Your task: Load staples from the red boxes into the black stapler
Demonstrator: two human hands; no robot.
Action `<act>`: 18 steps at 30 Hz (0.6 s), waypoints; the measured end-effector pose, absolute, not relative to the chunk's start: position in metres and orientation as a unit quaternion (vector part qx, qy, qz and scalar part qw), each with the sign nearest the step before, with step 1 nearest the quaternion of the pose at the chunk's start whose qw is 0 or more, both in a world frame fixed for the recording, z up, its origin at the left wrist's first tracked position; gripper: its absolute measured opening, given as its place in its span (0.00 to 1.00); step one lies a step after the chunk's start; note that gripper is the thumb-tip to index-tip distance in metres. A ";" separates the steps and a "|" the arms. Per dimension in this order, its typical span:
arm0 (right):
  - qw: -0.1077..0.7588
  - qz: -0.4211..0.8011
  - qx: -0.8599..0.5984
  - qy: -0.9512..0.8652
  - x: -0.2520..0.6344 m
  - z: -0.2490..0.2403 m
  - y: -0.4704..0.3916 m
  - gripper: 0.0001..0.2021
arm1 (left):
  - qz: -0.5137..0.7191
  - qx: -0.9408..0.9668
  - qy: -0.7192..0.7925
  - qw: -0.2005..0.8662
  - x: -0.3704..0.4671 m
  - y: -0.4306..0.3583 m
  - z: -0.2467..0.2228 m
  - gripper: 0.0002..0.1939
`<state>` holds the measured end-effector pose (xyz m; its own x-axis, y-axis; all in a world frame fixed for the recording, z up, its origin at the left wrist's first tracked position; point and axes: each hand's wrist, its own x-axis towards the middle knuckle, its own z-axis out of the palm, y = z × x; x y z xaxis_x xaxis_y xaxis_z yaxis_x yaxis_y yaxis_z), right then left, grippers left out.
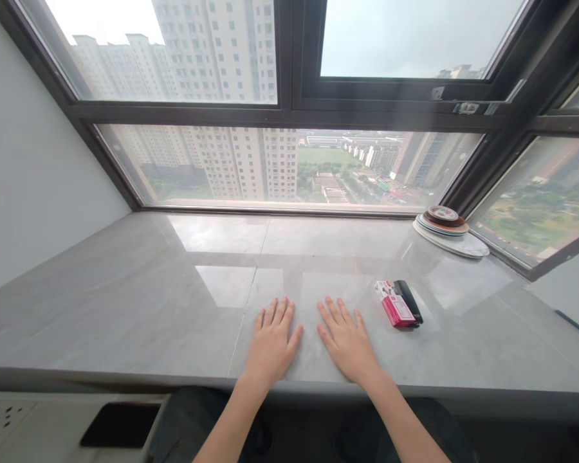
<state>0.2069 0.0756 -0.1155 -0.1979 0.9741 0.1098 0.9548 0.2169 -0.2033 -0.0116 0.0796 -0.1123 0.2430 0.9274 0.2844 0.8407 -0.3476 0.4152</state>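
Observation:
My left hand (273,341) lies flat, palm down, on the grey tiled ledge (125,302), fingers stretched out and holding nothing. Apart from it, my right hand (346,341) rests the same way with its fingers spread. To the right of my right hand lies a small pink and white box (396,305), nearest to that hand but not touched by it. Against the box's right side is a black stapler-like object (408,301); its exact kind is hard to make out.
A stack of round plates or coasters (446,222) sits in the far right corner on a white round board (473,247). Dark window frames (280,116) rise behind the ledge. Below the front edge, a dark flat rectangular object (120,425) lies on a pale surface at left.

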 end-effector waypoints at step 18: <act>0.119 0.048 -0.636 -0.761 0.208 -0.115 0.070 0.29 | 0.231 0.791 0.558 0.098 -0.014 0.080 -0.116 0.30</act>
